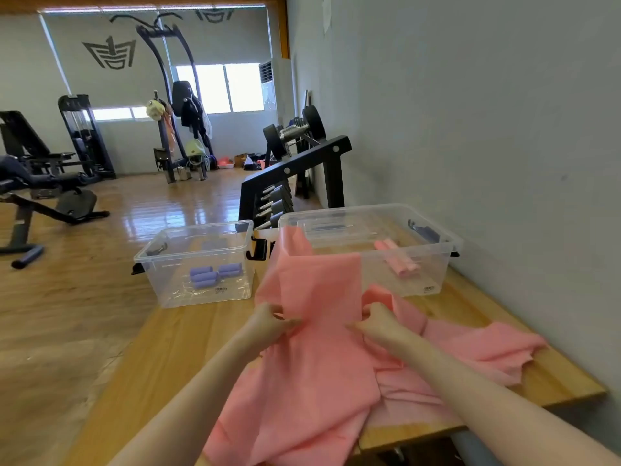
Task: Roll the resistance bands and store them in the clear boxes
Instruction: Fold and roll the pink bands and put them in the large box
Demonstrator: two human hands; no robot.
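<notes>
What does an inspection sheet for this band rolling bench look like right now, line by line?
Surface: wooden table, against a grey wall.
Job's things: loose pink bands heaped on the table; left clear box holds purple rolls; right clear box holds pink rolls.
Clutter: nothing seen.
Hands: left hand and right hand each pinch the pink bands.
Cables: nothing seen.
Surroundings: dumbbell rack, weight machines, wooden floor.
</notes>
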